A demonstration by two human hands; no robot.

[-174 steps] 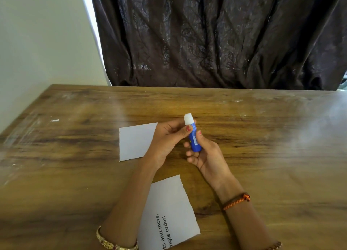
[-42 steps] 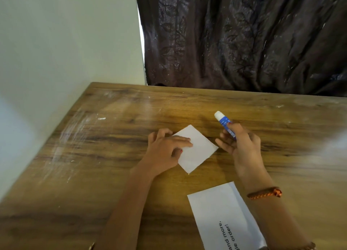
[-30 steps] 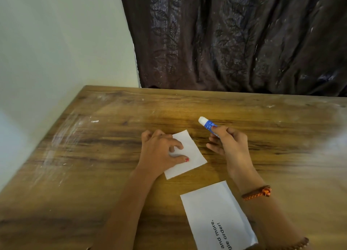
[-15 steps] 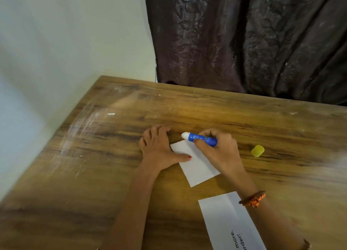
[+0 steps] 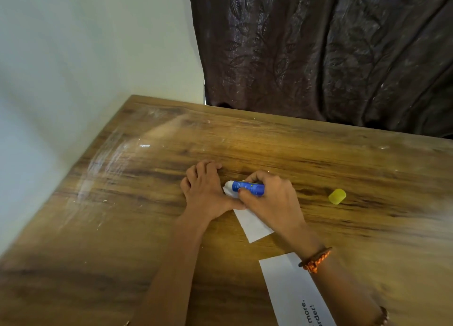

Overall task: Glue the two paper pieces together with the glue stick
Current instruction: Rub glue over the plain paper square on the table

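The glue stick (image 5: 247, 187) lies nearly level, long axis running left to right, white tip toward the left desk edge, over the small paper piece (image 5: 252, 224) mid-desk. The right hand (image 5: 270, 200) curls its grip round the blue barrel. The left hand (image 5: 207, 191) presses flat on the paper. The printed paper piece (image 5: 291, 291) lies at the near edge; a yellow cap (image 5: 337, 196) lies to the right
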